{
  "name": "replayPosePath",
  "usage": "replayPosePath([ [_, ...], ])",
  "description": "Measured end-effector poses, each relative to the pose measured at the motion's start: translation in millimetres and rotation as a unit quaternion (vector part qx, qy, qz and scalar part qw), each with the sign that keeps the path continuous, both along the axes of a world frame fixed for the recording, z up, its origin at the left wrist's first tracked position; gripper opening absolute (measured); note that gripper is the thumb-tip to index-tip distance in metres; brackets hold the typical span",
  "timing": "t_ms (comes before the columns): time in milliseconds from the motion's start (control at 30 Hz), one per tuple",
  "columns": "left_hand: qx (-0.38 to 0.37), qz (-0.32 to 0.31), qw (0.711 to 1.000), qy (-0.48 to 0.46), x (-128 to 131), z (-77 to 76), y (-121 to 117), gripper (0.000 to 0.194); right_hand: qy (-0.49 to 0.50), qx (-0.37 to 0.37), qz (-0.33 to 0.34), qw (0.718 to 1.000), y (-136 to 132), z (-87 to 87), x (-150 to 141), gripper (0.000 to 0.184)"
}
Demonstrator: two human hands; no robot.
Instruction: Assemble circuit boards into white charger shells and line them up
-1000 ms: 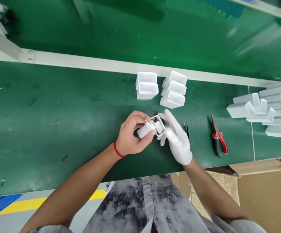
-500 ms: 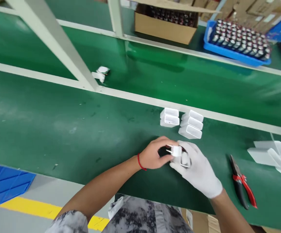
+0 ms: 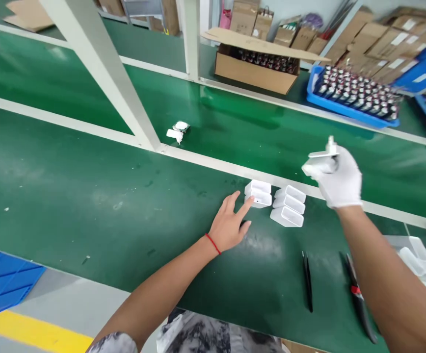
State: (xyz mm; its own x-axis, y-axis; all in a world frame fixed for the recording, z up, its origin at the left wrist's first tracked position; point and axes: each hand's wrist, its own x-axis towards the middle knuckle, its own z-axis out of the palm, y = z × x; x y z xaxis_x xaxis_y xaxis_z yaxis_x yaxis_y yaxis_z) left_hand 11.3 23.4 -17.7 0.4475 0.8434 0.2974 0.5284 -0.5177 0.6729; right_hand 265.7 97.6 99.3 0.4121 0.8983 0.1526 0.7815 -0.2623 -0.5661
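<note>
My right hand [image 3: 340, 180], in a white glove, is raised above the far green belt and grips a white plug-shaped charger [image 3: 321, 161] with metal prongs pointing up. My bare left hand [image 3: 231, 223], with a red string on its wrist, lies open with fingers spread, reaching toward two stacked white shells [image 3: 259, 193]. Its fingertips are almost touching them. Three more white shells [image 3: 288, 206] lie in a row just to the right.
Black tweezers [image 3: 307, 280] and red-handled cutters [image 3: 359, 296] lie on the near green bench [image 3: 88, 196]. White trays [image 3: 421, 257] are at the right edge. A small white part [image 3: 177, 130] sits on the far belt by a frame post [image 3: 102, 73]. Behind are a cardboard box [image 3: 255, 63] and a blue tray [image 3: 353, 93] of parts.
My right hand lifted the white charger away up and to the right over the far belt. My left hand let go, opened and moved toward the stacked shells. The camera tilted up.
</note>
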Motion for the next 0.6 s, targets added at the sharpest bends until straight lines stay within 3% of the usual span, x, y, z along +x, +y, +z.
replayPosePath([
  [133,0.0,-0.005,0.999,0.044,2,-0.8,2,0.05,-0.017,-0.02,-0.056,0.998,42,-29.4,16,0.048],
  [267,0.034,0.005,0.999,0.028,3,-3.3,1,0.028,-0.008,-0.041,-0.057,0.997,46,-48.2,24,0.036],
  [367,0.081,-0.004,0.997,0.012,5,-5.9,2,0.02,-0.002,-0.054,-0.046,0.997,39,-46.4,32,0.038],
  [500,0.103,-0.018,0.995,0.007,7,-8.5,4,0.032,-0.027,-0.046,-0.085,0.995,23,-29.9,39,0.034],
  [600,0.107,-0.024,0.994,0.025,8,-7.7,4,0.027,-0.049,-0.015,-0.08,0.995,11,-16.8,31,0.045],
])
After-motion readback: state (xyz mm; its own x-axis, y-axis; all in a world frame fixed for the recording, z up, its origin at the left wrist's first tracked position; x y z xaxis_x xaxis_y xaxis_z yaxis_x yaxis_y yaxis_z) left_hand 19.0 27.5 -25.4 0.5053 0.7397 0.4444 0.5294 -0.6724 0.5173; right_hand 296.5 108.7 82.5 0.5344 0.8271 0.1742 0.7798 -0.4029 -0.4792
